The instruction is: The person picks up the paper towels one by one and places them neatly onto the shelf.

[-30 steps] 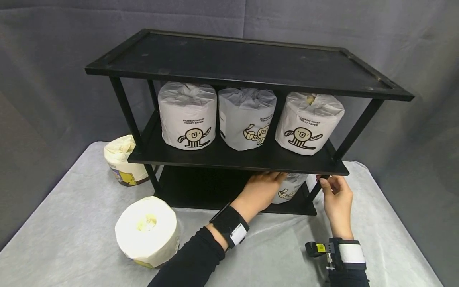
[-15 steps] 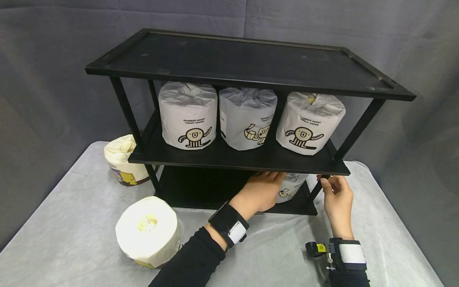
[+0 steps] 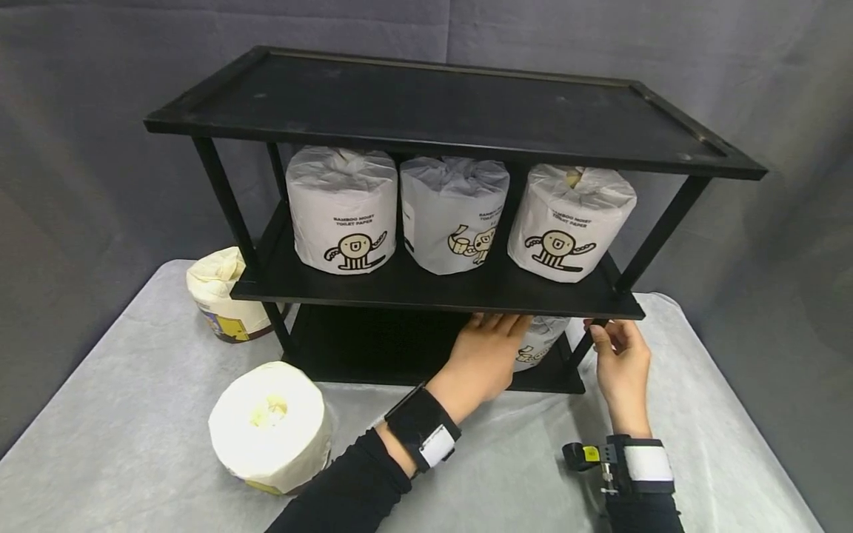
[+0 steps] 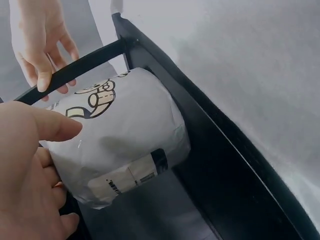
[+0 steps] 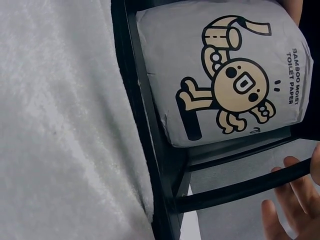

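A paper-wrapped toilet paper roll (image 5: 240,80) stands upright at the right end of the bottom level of a black shelf rack (image 3: 440,302). My left hand (image 3: 485,361) holds that roll from its left side. In the left wrist view, the thumb lies on the roll's printed wrapper (image 4: 120,130) and the other fingers curl near its upper end. With thumb and fingers on either side, my right hand (image 3: 623,370) grips the rack's front right post (image 5: 245,187). The middle level above partly hides the roll in the head view.
Three wrapped rolls stand on the middle level: left (image 3: 341,211), middle (image 3: 453,215) and right (image 3: 571,222). On the white-covered table (image 3: 120,414), one cream roll (image 3: 269,429) sits front left. Another cream roll (image 3: 226,296) stands beside the rack's left post.
The head view has shifted slightly, so the rack and rolls appear a little higher and further left. Both hands keep their places on the roll and the post.
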The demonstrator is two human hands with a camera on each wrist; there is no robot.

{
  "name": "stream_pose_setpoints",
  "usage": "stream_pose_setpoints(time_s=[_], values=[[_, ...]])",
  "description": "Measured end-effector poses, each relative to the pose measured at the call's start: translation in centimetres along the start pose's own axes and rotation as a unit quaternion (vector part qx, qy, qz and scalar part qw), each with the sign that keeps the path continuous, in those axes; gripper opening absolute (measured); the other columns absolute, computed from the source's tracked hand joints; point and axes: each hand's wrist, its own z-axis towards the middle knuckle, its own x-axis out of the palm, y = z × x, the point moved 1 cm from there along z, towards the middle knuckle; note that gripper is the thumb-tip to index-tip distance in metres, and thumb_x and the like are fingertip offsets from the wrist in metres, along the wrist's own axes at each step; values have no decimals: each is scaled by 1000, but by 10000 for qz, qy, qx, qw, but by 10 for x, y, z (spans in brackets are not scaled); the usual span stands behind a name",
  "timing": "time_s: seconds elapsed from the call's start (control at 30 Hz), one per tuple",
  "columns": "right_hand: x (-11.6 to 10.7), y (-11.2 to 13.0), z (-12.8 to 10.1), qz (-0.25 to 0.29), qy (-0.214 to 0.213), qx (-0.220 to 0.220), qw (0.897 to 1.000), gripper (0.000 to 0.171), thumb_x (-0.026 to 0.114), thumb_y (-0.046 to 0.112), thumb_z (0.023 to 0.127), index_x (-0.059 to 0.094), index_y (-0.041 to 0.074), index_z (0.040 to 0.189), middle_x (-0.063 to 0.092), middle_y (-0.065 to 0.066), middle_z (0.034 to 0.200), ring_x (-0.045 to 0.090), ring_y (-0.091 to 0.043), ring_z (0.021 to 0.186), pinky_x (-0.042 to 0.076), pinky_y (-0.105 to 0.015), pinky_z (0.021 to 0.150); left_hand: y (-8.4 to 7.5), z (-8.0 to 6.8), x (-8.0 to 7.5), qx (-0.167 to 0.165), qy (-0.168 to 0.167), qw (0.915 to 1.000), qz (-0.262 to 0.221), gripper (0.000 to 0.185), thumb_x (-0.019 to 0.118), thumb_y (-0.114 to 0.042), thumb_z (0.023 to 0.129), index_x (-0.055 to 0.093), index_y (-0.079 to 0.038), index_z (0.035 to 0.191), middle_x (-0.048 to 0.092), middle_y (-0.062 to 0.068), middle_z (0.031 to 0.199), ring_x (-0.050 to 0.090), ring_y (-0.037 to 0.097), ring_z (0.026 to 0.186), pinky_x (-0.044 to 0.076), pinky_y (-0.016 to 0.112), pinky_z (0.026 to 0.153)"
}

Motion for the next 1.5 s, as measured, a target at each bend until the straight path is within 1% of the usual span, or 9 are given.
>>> stream_pose_setpoints(time_s=[0.13, 0.4, 0.7, 0.87, 0.97, 1.1, 1.27, 1.37, 1.5], values=[[0, 0, -1, -59, 4, 39, 10000, 13, 59, -4, 88, 60, -1, 101, 65, -14, 89, 56, 7, 75, 43, -9, 66, 0, -7, 0, 50, -120, 9999, -16, 63, 51, -31, 93, 22, -21, 148, 22, -5, 152, 21, 14, 138, 21, 39, 110], [1, -2, -2, -49, 19, 76, 10000, 15, 60, -3, 87, 61, -1, 102, 65, -15, 89, 56, 7, 74, 44, -9, 65, -3, -33, 5, 484, -1048, 9932, 169, 56, 52, -30, 93, 34, -15, 144, 28, 0, 150, 22, 15, 138, 26, 41, 108], [3, 0, -1, -45, 0, 17, 10000, 17, 60, -2, 88, 61, 2, 105, 65, -15, 89, 56, 6, 75, 43, -9, 66, -10, -66, -7, 669, -1541, 9857, -82, 39, 57, -29, 90, 54, -18, 127, 47, 1, 137, 45, 15, 123, 40, 41, 96], [3, 0, -1, -57, 9, 12, 10000, 18, 60, -1, 88, 61, 2, 105, 65, -13, 89, 55, 6, 74, 42, -9, 65, -15, -87, -18, 780, -1337, 9873, -363, 32, 59, -33, 89, 60, -20, 119, 58, -2, 121, 54, 14, 111, 42, 37, 90], [3, 0, 0, -6, -3, 3, 10000, 17, 60, -2, 88, 61, 2, 104, 65, -5, 86, 56, 6, 74, 43, -9, 65, -16, -96, -23, 849, -1185, 9884, -424, 30, 60, -35, 89, 62, -20, 115, 62, -2, 113, 57, 15, 104, 42, 36, 88], [3, 0, 0, 4, -36, -1, 10000, 15, 60, -2, 88, 61, 0, 103, 64, -5, 85, 56, 6, 73, 43, -9, 64, -16, -107, -25, 850, -1273, 9875, -389, 28, 61, -36, 88, 64, -20, 111, 65, -2, 105, 59, 15, 97, 43, 38, 85], [3, -1, -1, -33, -5, 8, 10000, 15, 59, -1, 88, 61, -1, 103, 65, -15, 89, 55, 6, 72, 42, -10, 64, -12, -122, -26, 902, -1228, 9877, -360, 30, 60, -37, 89, 63, -20, 114, 64, -3, 108, 58, 15, 101, 43, 39, 87], [3, -1, -1, -36, -12, -8, 10000, 14, 60, 0, 89, 61, -1, 103, 64, -14, 88, 54, 6, 72, 41, -10, 64, -7, -129, -29, 1114, -1142, 9867, -315, 31, 59, -37, 90, 62, -21, 115, 62, -4, 113, 56, 14, 106, 43, 40, 91], [1, -1, -1, 4, -15, -20, 10000, 15, 60, 1, 89, 60, -2, 103, 65, -16, 88, 54, 5, 71, 41, -9, 64, -1, -136, -35, 1480, -1273, 9804, -270, 31, 61, -37, 89, 62, -23, 116, 61, -5, 115, 54, 12, 110, 41, 37, 95]])
